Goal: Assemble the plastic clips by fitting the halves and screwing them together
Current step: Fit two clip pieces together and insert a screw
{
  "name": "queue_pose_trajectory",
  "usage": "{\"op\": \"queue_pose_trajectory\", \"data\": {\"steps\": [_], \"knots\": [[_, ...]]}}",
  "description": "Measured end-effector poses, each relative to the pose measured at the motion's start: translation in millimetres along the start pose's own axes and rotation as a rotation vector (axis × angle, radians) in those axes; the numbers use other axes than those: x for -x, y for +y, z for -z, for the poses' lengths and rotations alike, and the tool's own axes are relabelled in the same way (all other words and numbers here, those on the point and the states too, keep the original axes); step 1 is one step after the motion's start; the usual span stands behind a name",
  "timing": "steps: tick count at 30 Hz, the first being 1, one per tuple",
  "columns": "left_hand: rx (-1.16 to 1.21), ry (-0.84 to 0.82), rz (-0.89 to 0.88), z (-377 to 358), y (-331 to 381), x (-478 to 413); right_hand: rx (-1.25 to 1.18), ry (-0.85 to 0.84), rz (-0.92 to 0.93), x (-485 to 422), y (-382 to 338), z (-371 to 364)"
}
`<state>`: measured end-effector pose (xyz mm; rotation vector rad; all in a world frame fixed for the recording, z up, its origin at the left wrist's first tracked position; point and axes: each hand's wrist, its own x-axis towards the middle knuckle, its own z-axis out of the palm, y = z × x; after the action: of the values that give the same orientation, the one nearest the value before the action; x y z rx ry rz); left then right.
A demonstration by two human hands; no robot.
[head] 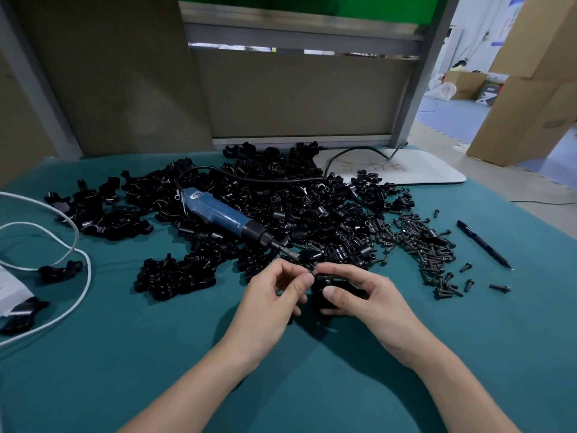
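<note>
Between hands, over green worktop (312,385): black plastic clip (327,281), glossy, blocky, mostly hidden by fingers. Right hand (371,303) grasps clip, thumb across front. Left hand (278,296) has thumb and forefinger pinched together at clip's upper edge; cannot tell what is pinched. Beyond hands: heap of black clip halves (265,195), blue electric screwdriver (223,215) lying on it. Right of hands: dark screws (418,245), scattered.
</note>
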<state>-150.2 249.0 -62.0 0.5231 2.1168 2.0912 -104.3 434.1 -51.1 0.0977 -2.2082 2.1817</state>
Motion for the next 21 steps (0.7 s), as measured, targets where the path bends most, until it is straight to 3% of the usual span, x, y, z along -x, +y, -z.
{"op": "queue_pose_trajectory", "data": {"steps": [21], "knots": [[-0.123,0.038,-0.094,-0.5,4.3,5.2,-0.11,-0.036,-0.016,-3.4,4.9,3.9]]}}
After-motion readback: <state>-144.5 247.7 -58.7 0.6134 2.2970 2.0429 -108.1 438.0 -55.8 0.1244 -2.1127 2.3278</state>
